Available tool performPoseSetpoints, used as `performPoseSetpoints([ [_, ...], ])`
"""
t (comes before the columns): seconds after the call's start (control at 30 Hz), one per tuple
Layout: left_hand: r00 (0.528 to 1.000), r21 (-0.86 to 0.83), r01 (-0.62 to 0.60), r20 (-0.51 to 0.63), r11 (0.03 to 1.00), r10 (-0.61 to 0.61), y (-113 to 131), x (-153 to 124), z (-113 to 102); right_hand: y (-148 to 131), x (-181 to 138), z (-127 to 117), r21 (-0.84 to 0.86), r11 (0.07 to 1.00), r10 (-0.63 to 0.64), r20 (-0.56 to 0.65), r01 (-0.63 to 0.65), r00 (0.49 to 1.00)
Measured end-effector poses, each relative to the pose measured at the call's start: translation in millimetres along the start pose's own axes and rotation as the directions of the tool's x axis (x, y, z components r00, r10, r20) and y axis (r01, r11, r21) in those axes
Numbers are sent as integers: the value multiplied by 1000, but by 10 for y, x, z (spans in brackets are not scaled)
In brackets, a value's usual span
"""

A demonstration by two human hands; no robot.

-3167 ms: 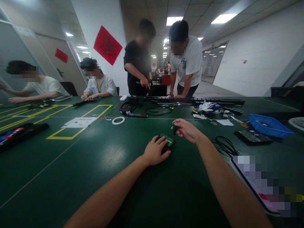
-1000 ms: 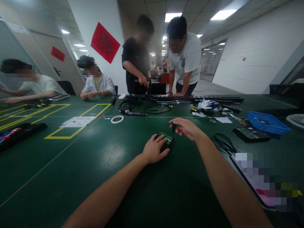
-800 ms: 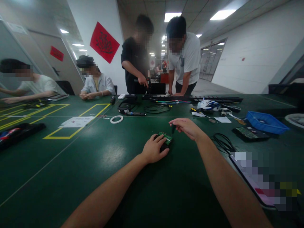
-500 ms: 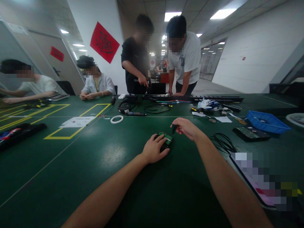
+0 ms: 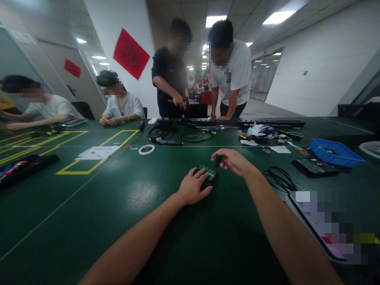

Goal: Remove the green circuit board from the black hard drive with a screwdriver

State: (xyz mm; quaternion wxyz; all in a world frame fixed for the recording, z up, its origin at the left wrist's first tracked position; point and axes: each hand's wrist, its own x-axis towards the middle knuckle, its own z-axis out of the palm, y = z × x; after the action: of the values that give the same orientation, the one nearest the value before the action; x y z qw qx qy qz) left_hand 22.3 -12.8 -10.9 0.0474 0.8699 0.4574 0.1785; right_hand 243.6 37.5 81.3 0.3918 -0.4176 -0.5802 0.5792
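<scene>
A small black device with a green circuit board (image 5: 208, 173) on top lies on the green table (image 5: 118, 206). My left hand (image 5: 192, 187) rests on its near side, fingers curled over it, pinning it down. My right hand (image 5: 233, 161) hovers just right of the board, fingers pinched round a short dark tool (image 5: 218, 159) whose tip points down at the board.
A black cable coil (image 5: 279, 180) lies right of my right arm, then a second board (image 5: 314, 167) and a blue tray (image 5: 335, 152). A white ring (image 5: 147, 149), cables and tools lie farther back. Two people stand at the far edge; two sit at the left.
My right hand with the tool has shifted slightly above the board, lifting and dipping a little. My left hand has stayed on the device.
</scene>
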Motion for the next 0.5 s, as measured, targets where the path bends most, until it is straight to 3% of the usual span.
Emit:
performPoseSetpoints([
  [0.27,1000,2,-3,-9,1000,3,-7,5,23,20,25,22,172,982,89,-32,-83,995],
  [0.5,1000,-7,-3,-10,1000,3,5,1,7,25,8,13,249,964,87,36,-93,996],
])
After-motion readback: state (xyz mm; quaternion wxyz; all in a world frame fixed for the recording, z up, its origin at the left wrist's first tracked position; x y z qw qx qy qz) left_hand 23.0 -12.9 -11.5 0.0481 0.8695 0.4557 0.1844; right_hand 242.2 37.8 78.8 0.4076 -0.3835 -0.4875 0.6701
